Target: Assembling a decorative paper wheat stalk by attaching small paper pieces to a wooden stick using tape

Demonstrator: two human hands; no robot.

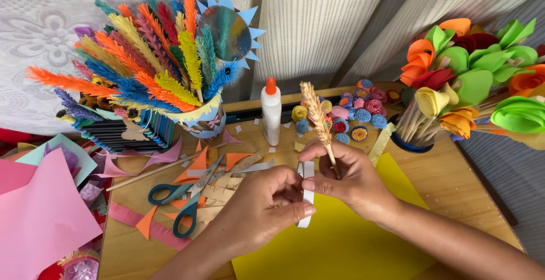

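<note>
While hands [306, 192] pinch strip [307, 198], scissors [184, 195] lie near.

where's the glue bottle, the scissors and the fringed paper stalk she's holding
glue bottle [271, 115], head view, on the white body below the orange cap
scissors [187, 198], head view, on the blades just above the teal handles
fringed paper stalk [315, 112], head view, on the tan fringed upper part

Glue bottle [271, 112]: upright, centre.
Scissors [184, 198]: left of bottle.
Paper feather bouquet [150, 59]: far left.
Paper flowers [471, 76]: right of bottle.
</note>
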